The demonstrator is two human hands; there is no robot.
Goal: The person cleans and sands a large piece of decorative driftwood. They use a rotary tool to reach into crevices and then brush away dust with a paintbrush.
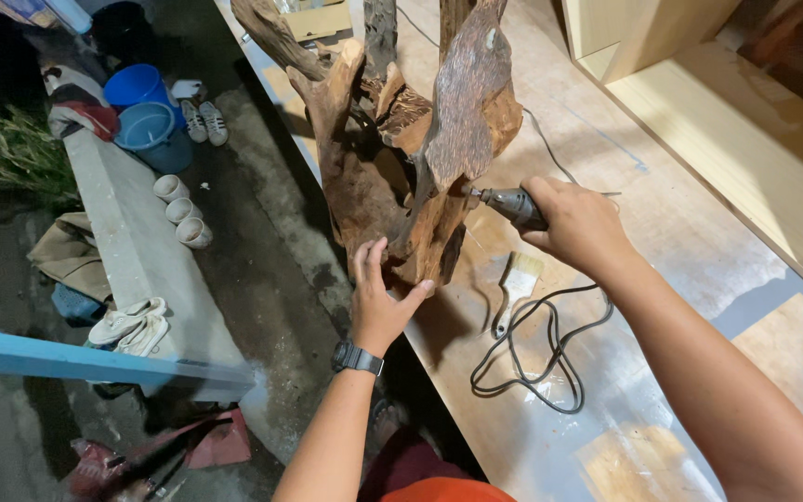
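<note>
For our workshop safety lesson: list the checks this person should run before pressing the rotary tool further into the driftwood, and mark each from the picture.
1. Left hand braces the driftwood piece at its base: ok.
2. Right hand grips the rotary tool firmly, tip at the wood: ok.
3. Left fingers well away from the tool tip: ok, they sit lower on the wood.
4. Power cord clear of the tip: ok, it lies coiled on the workbench.
5. Paintbrush out of the way: ok, flat beside the cord.
6. Gloves: not ok, both hands bare. Eye protection: cannot tell.
</note>
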